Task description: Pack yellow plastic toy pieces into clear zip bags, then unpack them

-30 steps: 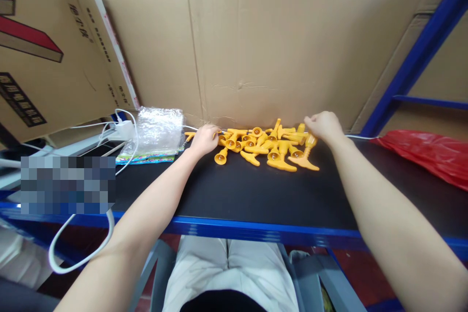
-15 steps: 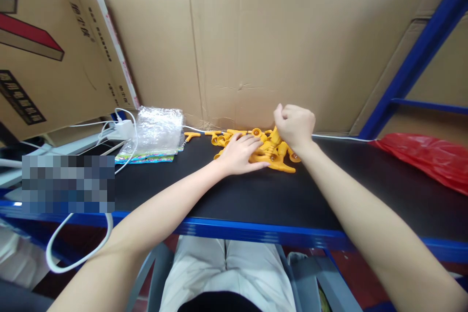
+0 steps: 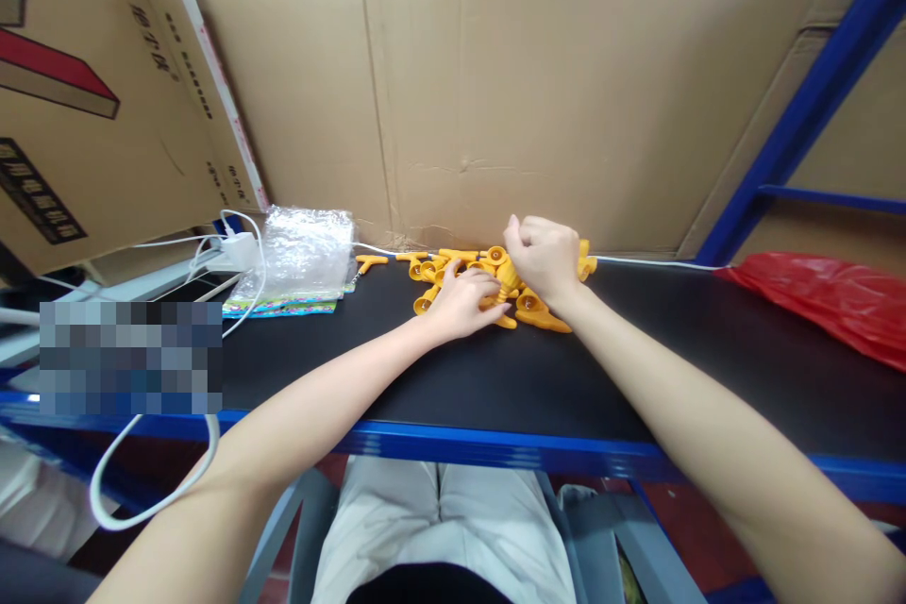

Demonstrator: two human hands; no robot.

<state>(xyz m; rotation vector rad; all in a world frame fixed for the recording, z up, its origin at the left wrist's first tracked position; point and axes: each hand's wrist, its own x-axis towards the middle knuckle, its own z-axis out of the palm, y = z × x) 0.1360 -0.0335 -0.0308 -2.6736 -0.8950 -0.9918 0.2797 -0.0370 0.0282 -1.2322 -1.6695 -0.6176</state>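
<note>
Yellow plastic parts (image 3: pixel 541 314), some with round cup-shaped ends, lie in a loose pile on the black tabletop (image 3: pixel 453 387). My left hand (image 3: pixel 463 302) rests over the left of the pile, its fingers bent and thumb apart, touching parts underneath. What lies beneath its palm is hidden. My right hand (image 3: pixel 545 260) is a fist just above the pile, thumb side up, closed on a ridged yellow plastic part (image 3: pixel 508 276) that shows below it on the left. The fist covers the rest of that part.
Clear plastic bags (image 3: pixel 304 250) with a coloured edge lie to the left, beside a white charger (image 3: pixel 241 250) and cables. A red plastic bag (image 3: pixel 828 302) lies to the right. Cardboard (image 3: pixel 460 94) stands behind the table, and a blue frame post (image 3: pixel 793 104) rises at the right.
My right fist has moved left towards my left hand, uncovering yellow parts on the right. My left hand's fingers have bent and its thumb has drawn in slightly.
</note>
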